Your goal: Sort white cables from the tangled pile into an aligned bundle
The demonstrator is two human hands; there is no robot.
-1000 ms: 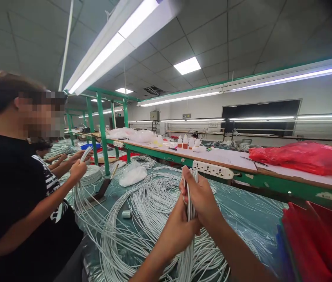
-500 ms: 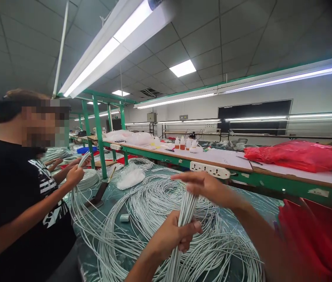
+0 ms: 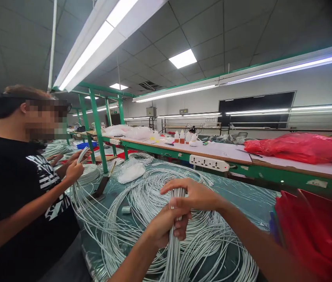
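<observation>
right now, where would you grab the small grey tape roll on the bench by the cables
Take the tape roll across its curved sides, coming from above. It lies alone on the green mat in a gap between the white cable loops, so nothing blocks a top-down pinch. The left hand is probably nearer, but it is shut on the cable bundle.

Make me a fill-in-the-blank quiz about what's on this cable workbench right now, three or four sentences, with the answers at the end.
1. The left hand grips a bundle of ____ cables held upright.
2. The right hand rests on the ____ end of that bundle.
3. On the raised shelf behind the cable coils lies a crumpled ____ plastic bag.
4. A white ____ strip is fixed to the shelf's front edge.

Missing words: white; top; red; power
</observation>
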